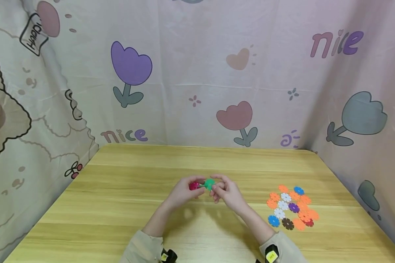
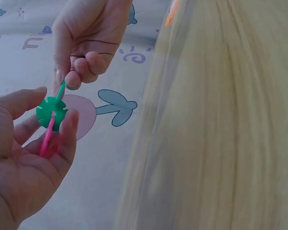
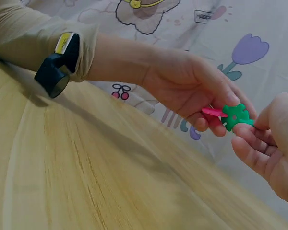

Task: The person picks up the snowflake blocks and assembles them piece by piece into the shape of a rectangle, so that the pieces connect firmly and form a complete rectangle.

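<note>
Above the middle of the table, my left hand [image 1: 181, 190] holds a small piece made of interlocking discs. A pink notched disc [image 2: 48, 140] lies within its fingers, slotted edge-on into a green notched disc [image 2: 52, 114]. From the right, my right hand [image 1: 228, 193] pinches a second green disc [image 2: 62, 90], seen nearly edge-on, against the first green disc. Whether the two green discs are locked or only touching, I cannot tell. In the right wrist view, the left thumb touches the green disc's rim, and the pink disc [image 3: 212, 112] sticks out toward the left palm.
Right of my hands, several loose notched discs lie spread on the wooden table [image 1: 118, 204]: orange [image 1: 299, 224], white [image 1: 282, 205], blue [image 1: 273, 220], purple [image 1: 294, 208], brown [image 1: 287, 224] and red. A printed curtain [image 1: 184, 65] hangs behind and along the sides.
</note>
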`<state>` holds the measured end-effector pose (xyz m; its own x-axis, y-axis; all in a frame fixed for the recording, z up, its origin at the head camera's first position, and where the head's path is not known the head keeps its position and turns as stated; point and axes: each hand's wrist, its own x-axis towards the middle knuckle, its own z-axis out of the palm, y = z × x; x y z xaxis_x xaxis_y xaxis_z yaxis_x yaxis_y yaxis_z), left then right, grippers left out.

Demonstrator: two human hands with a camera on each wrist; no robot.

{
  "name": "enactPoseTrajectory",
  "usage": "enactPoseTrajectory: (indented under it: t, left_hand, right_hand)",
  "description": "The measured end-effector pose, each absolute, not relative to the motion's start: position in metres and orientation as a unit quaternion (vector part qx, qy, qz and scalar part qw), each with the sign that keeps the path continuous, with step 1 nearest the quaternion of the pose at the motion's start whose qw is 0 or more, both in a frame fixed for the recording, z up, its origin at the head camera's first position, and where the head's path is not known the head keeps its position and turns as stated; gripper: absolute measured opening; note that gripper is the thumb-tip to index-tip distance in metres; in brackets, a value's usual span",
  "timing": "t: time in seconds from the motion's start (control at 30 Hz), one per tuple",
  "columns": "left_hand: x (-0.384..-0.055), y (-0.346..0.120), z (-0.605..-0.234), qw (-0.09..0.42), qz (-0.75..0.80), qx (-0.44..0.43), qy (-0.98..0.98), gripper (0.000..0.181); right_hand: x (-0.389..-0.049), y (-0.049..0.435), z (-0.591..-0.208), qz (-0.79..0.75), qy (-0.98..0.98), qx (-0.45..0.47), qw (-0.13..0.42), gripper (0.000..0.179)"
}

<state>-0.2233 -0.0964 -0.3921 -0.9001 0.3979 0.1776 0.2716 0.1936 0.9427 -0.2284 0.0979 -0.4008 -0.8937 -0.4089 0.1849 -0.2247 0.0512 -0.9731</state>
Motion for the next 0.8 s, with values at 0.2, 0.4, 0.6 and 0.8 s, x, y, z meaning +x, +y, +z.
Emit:
enactPoseTrajectory:
  t: [0.2,0.4,0.6,0.8]
  left_hand:
    - [-0.221,-0.091,-0.390,0.038,0.589,0.219,0.777,0.037]
    - [-0.212,-0.088,-0.377,0.030,0.574,0.210,0.791,0.033]
    - [-0.224,-0.091,-0.397,0.019,0.568,0.204,0.797,0.031]
    - [-0.225,-0.092,-0.399,0.022,0.567,0.177,0.804,0.027]
  right_hand:
    - [-0.227,0.097,-0.400,-0.708,0.673,-0.191,0.099,0.030]
    - [-0.225,0.094,-0.400,-0.706,0.674,-0.193,0.107,0.028]
    - [-0.227,0.095,-0.402,-0.692,0.685,-0.198,0.110,0.030]
    - [-0.229,0.104,-0.404,-0.667,0.708,-0.208,0.104,0.034]
